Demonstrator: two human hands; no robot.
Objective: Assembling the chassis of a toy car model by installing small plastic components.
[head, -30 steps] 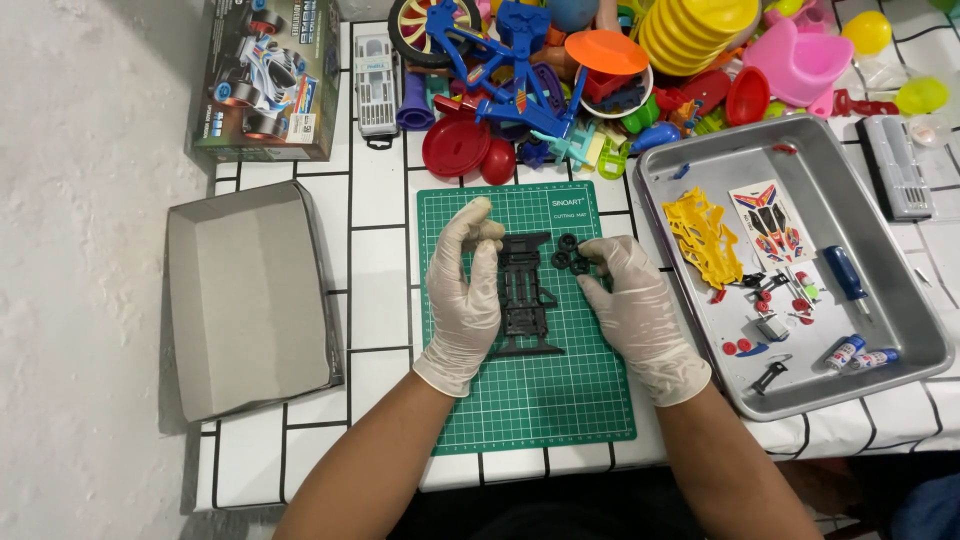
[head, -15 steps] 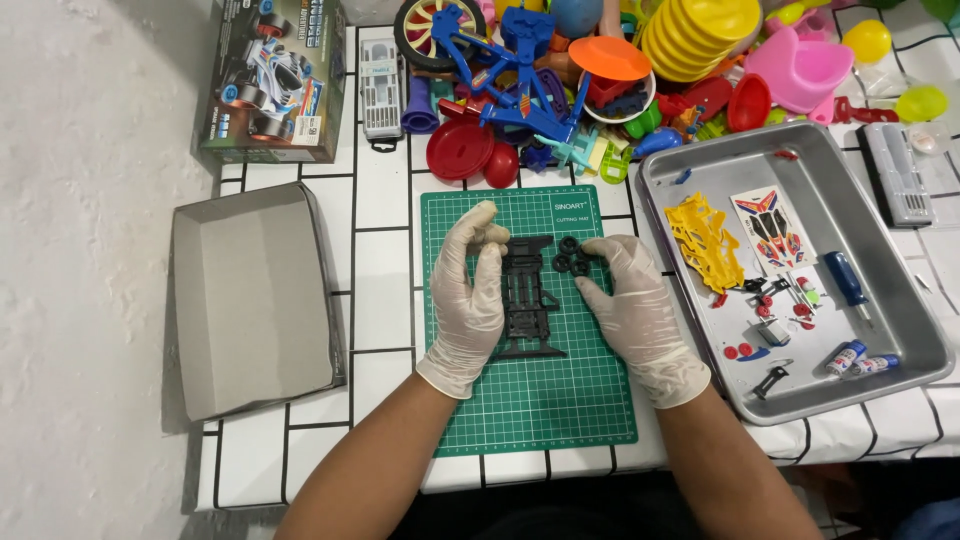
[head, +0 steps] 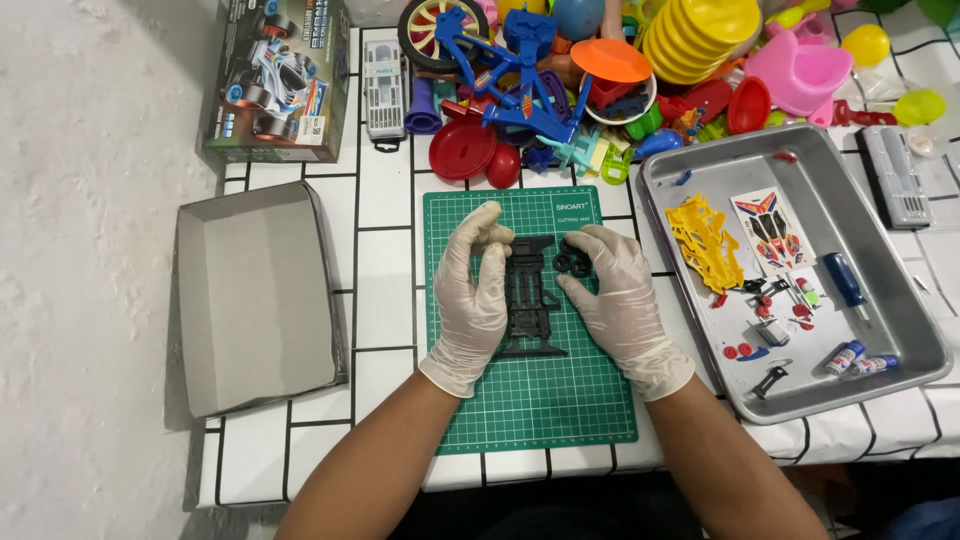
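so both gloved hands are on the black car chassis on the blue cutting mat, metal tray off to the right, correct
Not quite: the cutting mat is green, not blue, as the head view shows. The rest holds: both gloved hands, left hand and right hand, are on the black car chassis, with the metal tray to the right.

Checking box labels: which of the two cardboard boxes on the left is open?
The plain grey cardboard box nearest the left hand; the printed box behind is closed.

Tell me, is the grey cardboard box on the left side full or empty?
Empty. The grey cardboard box lies open side up, and only its bare inner bottom and walls show, nothing inside.
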